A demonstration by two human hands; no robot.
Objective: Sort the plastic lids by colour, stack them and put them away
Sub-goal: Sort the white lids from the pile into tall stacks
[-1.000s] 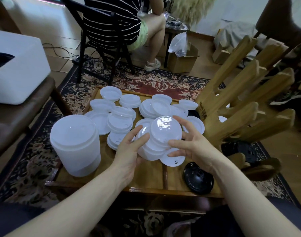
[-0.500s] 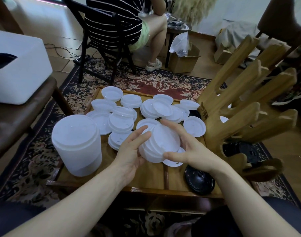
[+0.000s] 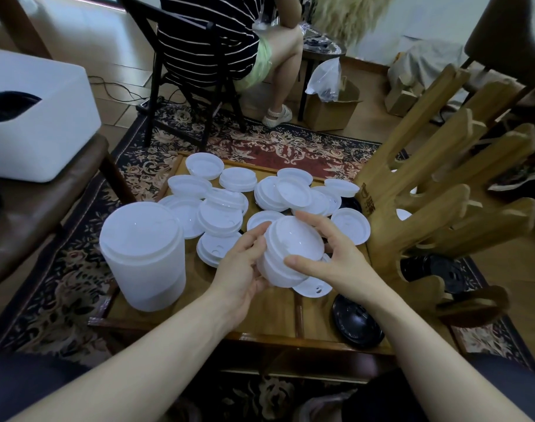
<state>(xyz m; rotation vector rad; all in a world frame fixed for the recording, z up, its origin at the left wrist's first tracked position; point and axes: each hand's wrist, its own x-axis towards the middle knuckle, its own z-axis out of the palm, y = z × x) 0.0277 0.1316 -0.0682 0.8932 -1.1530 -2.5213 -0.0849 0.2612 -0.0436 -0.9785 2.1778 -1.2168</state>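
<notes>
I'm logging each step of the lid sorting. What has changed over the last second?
The white stack held by both hands has tilted, its top now turned toward the right hand, whose fingers have closed further round it. The left hand still grips the other side. The loose lids, tall stack and black lid stayed put.
</notes>
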